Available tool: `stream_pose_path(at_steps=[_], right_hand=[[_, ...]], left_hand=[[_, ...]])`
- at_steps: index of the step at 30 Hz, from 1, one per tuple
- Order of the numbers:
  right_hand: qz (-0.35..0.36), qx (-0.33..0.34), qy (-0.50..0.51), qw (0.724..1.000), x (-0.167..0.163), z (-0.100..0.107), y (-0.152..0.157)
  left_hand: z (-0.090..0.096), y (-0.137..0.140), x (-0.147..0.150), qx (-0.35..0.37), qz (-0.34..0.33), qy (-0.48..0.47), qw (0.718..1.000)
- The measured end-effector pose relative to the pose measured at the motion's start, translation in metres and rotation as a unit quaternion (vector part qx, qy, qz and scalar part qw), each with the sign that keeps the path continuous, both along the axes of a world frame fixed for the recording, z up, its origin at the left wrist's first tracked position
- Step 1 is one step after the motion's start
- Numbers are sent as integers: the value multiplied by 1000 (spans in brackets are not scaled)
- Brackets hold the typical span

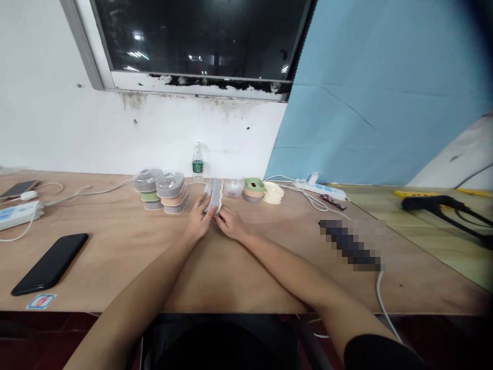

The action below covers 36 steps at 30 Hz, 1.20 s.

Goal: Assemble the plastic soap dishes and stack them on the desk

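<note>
A small grey plastic box (216, 191) with wavy pale edges stands tilted on its side between my hands. My left hand (198, 220) is closed around its left side and bottom, thumb on the near face. My right hand (230, 223) grips the box's lower right corner with curled fingers; part of those fingers is hidden. Just behind are some clear plastic covers (233, 188). Right of them stand a stack of green, peach and grey trays (253, 189) and a stack of cream-coloured pieces (273, 192).
Two stacks of lidded boxes (148, 189) (172, 192) stand to the left. A bottle (197, 163) is by the wall. A black phone (52, 262) lies front left, a blurred dark object (350, 245) right. Power strips (321, 190) and white cables lie at both sides.
</note>
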State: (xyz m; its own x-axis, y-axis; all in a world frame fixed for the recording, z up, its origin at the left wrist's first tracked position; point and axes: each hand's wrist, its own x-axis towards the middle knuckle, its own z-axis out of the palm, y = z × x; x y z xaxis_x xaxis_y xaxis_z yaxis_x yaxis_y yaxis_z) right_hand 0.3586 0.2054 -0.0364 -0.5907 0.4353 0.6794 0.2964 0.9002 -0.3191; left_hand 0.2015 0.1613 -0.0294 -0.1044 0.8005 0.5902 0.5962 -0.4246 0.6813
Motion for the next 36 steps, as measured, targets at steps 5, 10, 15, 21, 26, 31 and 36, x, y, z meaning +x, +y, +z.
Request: stream_pose_path(at_steps=[5,10,15,21,26,31,36], right_hand=[[-43,-13,81,996,11,9,6],[-185,-11,233,955,50,34,54],[-334,3,258,906,111,43,103],[-396,31,157,904,158,26,122],[-445,33,111,888,184,16,130],[-489,-6,72,869,195,1,137],[-487,-38,40,872,193,-12,144]], left_hand=[[0,4,-4,22,38,-31,999],[1,1,-5,-9,42,-19,999],[2,-6,2,-29,10,30,999],[0,-7,6,-28,-2,61,998],[-1,-7,3,-45,1,56,997],[-3,-5,3,-51,6,61,997],[-4,-6,3,-48,4,71,996]])
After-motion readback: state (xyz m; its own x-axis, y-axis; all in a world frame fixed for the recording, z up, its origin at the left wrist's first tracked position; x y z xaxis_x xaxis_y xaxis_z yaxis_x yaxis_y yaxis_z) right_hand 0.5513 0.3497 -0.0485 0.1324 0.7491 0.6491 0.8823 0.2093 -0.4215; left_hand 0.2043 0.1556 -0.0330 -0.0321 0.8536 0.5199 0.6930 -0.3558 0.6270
